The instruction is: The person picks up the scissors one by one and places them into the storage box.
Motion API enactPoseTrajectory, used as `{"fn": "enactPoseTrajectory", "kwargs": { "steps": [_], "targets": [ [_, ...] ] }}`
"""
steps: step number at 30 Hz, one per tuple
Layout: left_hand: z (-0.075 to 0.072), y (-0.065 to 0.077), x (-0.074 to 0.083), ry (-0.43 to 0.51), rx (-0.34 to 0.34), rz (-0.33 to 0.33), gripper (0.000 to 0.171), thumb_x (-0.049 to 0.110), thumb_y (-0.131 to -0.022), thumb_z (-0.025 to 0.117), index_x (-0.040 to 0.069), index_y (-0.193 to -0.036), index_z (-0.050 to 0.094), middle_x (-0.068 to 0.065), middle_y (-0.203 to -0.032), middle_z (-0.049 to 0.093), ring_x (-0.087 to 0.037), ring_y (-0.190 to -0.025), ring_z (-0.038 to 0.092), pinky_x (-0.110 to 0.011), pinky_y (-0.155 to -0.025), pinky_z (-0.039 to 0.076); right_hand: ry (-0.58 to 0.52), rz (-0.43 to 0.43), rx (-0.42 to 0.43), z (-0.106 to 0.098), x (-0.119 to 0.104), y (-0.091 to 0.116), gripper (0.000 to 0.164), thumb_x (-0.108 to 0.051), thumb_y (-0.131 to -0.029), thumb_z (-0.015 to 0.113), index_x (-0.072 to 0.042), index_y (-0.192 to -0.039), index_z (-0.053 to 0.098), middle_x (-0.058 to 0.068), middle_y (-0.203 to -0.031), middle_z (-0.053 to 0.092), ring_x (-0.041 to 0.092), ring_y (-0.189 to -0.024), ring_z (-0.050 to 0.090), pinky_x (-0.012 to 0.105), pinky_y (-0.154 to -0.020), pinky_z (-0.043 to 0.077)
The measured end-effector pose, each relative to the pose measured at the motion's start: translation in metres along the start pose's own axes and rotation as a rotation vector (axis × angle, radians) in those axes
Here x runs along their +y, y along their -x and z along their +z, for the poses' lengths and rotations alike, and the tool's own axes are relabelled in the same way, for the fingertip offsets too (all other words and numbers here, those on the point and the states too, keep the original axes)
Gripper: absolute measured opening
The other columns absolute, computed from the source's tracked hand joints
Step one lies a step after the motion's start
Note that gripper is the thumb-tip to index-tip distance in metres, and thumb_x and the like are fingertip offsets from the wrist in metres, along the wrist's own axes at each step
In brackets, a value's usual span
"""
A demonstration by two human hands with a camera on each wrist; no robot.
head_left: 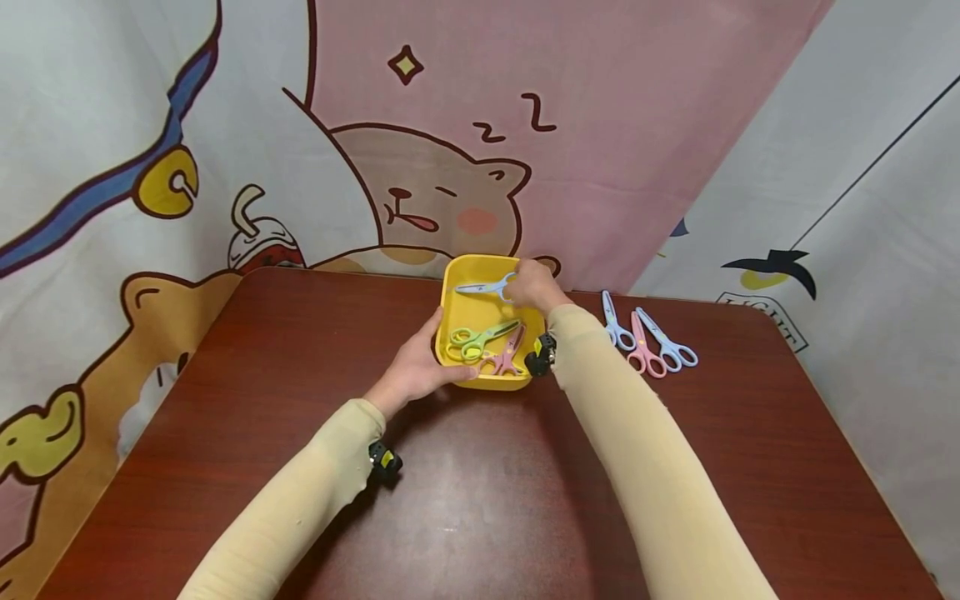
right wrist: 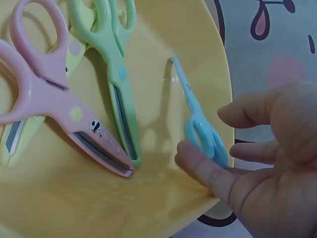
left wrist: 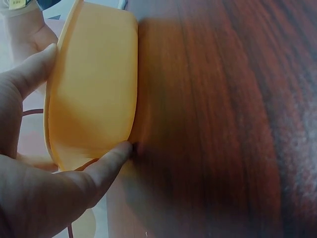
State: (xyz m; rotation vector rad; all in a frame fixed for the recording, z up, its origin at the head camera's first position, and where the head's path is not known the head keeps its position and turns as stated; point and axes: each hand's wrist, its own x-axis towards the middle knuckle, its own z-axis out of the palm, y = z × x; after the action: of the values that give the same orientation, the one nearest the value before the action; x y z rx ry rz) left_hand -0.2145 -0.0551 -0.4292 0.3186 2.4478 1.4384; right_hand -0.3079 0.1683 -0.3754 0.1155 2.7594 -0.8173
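A yellow plastic tray (head_left: 491,384) stands near the back edge of the table. My left hand (head_left: 420,358) grips its front left corner, thumb along the front rim and fingers at the left wall (left wrist: 94,79). Inside, green scissors (right wrist: 116,74), pink scissors (right wrist: 54,94) and yellow scissors (right wrist: 10,144) overlap near the front. My right hand (head_left: 536,285) reaches over the tray's back right side and pinches the handle of light blue scissors (head_left: 480,288). These scissors tilt, their tip (right wrist: 173,59) close to the tray floor and the handle between my fingers.
Right of the tray, two blue scissors (head_left: 611,321) (head_left: 667,342) and pink scissors (head_left: 641,343) lie side by side on the dark red wooden table (head_left: 465,500). A cartoon-printed curtain (head_left: 600,125) hangs right behind the table's back edge.
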Motion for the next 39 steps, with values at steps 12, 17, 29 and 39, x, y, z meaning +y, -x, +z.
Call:
{"fn": "enactPoseTrajectory", "kwargs": {
  "steps": [12,17,29,39],
  "targets": [
    [0.000,-0.001,-0.001,0.008,0.004,-0.003,0.123,0.028,-0.076,0.093,0.016,-0.168,0.013,-0.011,-0.167,0.032,-0.029,-0.146,0.039,-0.049,-0.119,0.033,0.188,-0.065,0.020,0.012,-0.011,0.001,0.043,-0.015,-0.094,0.062,0.007,-0.131,0.056,0.024,-0.131,0.058,0.037,-0.122,0.049,0.045,-0.107,0.043],
    [0.000,-0.001,-0.001,0.015,0.002,0.010,0.122,0.027,-0.076,0.093,0.015,-0.167,0.013,-0.013,-0.167,0.031,-0.030,-0.147,0.038,-0.050,-0.120,0.032,0.229,-0.053,0.016,0.014,-0.014,0.002,0.039,-0.017,-0.095,0.061,0.006,-0.125,0.058,0.023,-0.129,0.057,0.035,-0.119,0.047,0.044,-0.106,0.042],
    [0.000,-0.001,-0.002,0.023,0.001,-0.006,0.122,0.028,-0.076,0.093,0.016,-0.167,0.013,-0.012,-0.167,0.032,-0.029,-0.146,0.039,-0.049,-0.120,0.032,0.144,-0.083,-0.034,0.008,-0.006,0.007,0.055,-0.017,-0.097,0.061,0.005,-0.146,0.052,0.023,-0.146,0.054,0.036,-0.134,0.050,0.047,-0.114,0.041],
    [0.001,-0.001,-0.001,0.020,-0.002,-0.002,0.121,0.029,-0.077,0.093,0.015,-0.167,0.014,-0.012,-0.168,0.031,-0.029,-0.148,0.037,-0.049,-0.120,0.032,0.141,-0.127,-0.008,-0.007,0.001,0.019,0.057,-0.018,-0.096,0.062,0.002,-0.148,0.051,0.023,-0.148,0.054,0.036,-0.131,0.053,0.048,-0.112,0.043]
  ]
}}
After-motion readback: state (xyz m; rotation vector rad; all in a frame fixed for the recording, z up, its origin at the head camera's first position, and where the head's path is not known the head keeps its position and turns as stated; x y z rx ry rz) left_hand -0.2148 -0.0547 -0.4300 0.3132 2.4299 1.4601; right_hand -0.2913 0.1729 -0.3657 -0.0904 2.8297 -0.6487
